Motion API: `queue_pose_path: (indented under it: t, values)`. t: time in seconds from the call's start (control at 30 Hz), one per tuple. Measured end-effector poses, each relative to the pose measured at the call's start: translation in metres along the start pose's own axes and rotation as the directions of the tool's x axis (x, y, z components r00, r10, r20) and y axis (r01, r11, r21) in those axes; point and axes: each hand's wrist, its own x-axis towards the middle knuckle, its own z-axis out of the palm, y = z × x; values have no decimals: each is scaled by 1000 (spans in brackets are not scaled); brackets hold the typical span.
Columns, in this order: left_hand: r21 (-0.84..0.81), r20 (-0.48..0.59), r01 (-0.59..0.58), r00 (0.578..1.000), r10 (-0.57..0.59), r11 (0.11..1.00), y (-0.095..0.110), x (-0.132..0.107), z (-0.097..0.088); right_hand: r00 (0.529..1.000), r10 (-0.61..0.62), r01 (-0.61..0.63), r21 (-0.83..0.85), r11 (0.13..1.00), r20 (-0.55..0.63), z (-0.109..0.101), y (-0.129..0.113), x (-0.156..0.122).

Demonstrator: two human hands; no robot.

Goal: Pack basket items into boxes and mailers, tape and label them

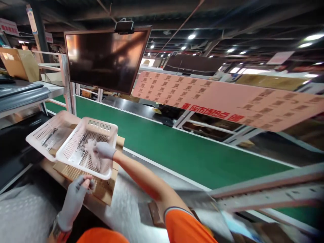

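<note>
My right hand (104,150), in a grey glove, reaches into the right white plastic basket (63,153) and is closed on a crumpled clear plastic bag (91,148). Beside the bag in that basket lie a white printed label (77,156) and some small dark metal parts. My left hand (76,191), also gloved with bare fingertips, is closed in front of the basket. A small scrap of clear plastic (91,186) shows at its fingertips. The left white basket (36,141) holds a bagged part with a dark rod (50,136). Both baskets sit side by side, partly on cardboard (107,192).
Behind the baskets runs a green conveyor belt (162,140) with white edges. A large dark screen (106,60) and a pink board (222,98) with printed codes stand beyond it. Bubble wrap (22,212) lies at lower left; a metal frame (273,189) crosses at right.
</note>
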Motion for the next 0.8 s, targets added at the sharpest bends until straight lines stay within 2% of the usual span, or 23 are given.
queue_pose_path:
  t: [0.1, 0.17, 0.23, 0.33, 0.4, 0.47, 0.53, 0.6, 0.7, 0.8]
  values:
    - [129, -128, -97, 985, 113, 987, 12, 23, -8, 999, -25, 25, 4, 1000, -23, -16, 3, -5]
    - [266, -169, -159, 963, 209, 951, 23, 44, -8, 996, -7, 11, 41, 999, -88, -25, -1, -7]
    - [461, -174, -183, 941, 291, 868, 37, 67, -5, 983, 12, 9, 114, 993, -182, -33, -9, -8]
    - [740, -185, -101, 920, 346, 665, 59, 95, 0, 951, -13, 95, 252, 963, -308, -44, -24, -11]
    - [826, -169, -65, 919, 356, 560, 70, 107, -4, 930, -80, 200, 312, 929, -358, -53, -28, -13]
    - [848, -123, -102, 917, 380, 520, 75, 115, -16, 914, -159, 304, 373, 877, -372, -60, -23, -14]
    - [843, -130, -135, 888, 440, 521, 77, 121, -36, 920, -206, 352, 469, 810, -333, -63, -9, -11]
    - [827, -217, -122, 831, 513, 549, 77, 124, -57, 948, -186, 301, 535, 789, -260, -58, 10, -2]
    - [761, -373, -111, 732, 570, 639, 76, 124, -83, 988, -90, 133, 386, 913, -128, -37, 30, 18]
    - [691, -466, -130, 673, 575, 711, 70, 121, -98, 996, -89, 88, 213, 973, -7, -15, 30, 41]
